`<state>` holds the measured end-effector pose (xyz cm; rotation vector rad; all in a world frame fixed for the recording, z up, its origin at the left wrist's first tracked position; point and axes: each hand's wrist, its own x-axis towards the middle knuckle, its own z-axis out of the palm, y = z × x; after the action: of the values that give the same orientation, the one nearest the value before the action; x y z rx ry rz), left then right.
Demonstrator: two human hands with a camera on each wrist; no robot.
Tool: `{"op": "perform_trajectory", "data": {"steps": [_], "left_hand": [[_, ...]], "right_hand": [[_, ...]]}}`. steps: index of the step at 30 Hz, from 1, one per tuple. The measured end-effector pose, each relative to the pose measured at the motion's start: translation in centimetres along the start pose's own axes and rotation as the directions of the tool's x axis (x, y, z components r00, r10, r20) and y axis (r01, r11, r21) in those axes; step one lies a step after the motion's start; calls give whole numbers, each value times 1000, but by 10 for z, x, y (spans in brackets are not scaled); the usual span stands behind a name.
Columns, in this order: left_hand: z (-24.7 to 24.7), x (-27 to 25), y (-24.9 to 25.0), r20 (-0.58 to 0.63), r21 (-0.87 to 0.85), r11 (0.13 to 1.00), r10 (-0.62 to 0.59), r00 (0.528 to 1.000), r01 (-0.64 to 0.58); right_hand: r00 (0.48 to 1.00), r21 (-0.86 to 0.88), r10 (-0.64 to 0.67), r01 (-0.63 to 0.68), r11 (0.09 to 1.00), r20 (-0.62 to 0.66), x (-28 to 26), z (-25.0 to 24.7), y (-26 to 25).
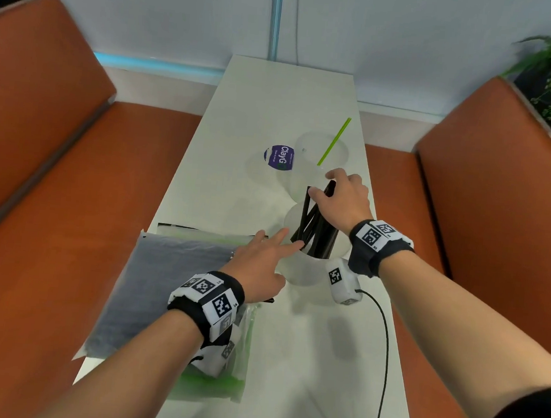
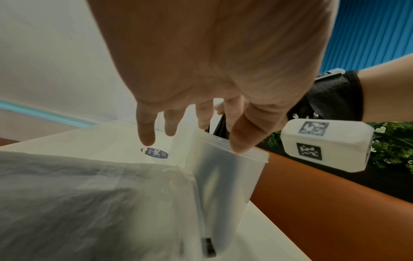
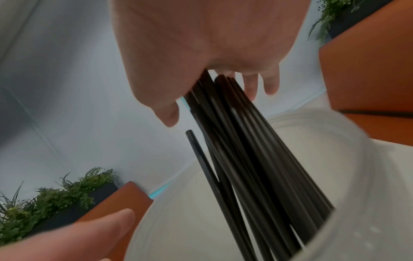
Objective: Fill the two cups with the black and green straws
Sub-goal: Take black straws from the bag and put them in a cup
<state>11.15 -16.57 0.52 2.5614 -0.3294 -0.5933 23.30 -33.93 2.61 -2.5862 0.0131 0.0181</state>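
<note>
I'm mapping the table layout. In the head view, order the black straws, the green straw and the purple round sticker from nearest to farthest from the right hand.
From the right hand:
1. Black straws: in its fingers, standing in the near translucent cup.
2. Green straw: just beyond, leaning in the far clear cup.
3. Purple round sticker: farther left on the white table.

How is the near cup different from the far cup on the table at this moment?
The near cup holds a bundle of black straws; the far cup holds one green straw. The right hand grips the black straws and the left hand touches the near cup; no hand touches the far cup. Both are translucent, upright cups.
</note>
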Motion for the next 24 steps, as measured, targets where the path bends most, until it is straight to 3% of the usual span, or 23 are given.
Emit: {"op": "perform_trajectory", "data": {"steps": [2,6,10,14,17,20,22,24], "left_hand": [[0,-3,-3,-35,-29,1000,-12,999,11],[0,-8,-16,-149,-72,994,-95,984,84],[7,-17,-22,-176,-114,982,-171,969,153],[14,-25,-23,-89,-40,977,-213,973,210],[15,-32,-25,-89,-84,972,-227,970,220],[11,-36,-29,-128,-155,967,-221,967,201],[6,-38,-31,-181,-217,961,-211,960,171],[0,-41,-33,-220,-267,954,-200,955,138]], "right_hand": [[995,63,-29,36,997,-99,-6,-5,-4],[946,231,-176,242,942,-271,-27,-8,-21],[933,422,-193,313,851,-303,-61,1,-40],[956,534,-246,292,794,-157,-94,18,-46],[964,518,-261,252,818,-55,-114,36,-38],[955,319,-263,209,925,137,-127,54,-27],[914,114,-228,201,973,336,-132,66,-19],[877,-25,-173,206,978,447,-138,77,-15]]}}
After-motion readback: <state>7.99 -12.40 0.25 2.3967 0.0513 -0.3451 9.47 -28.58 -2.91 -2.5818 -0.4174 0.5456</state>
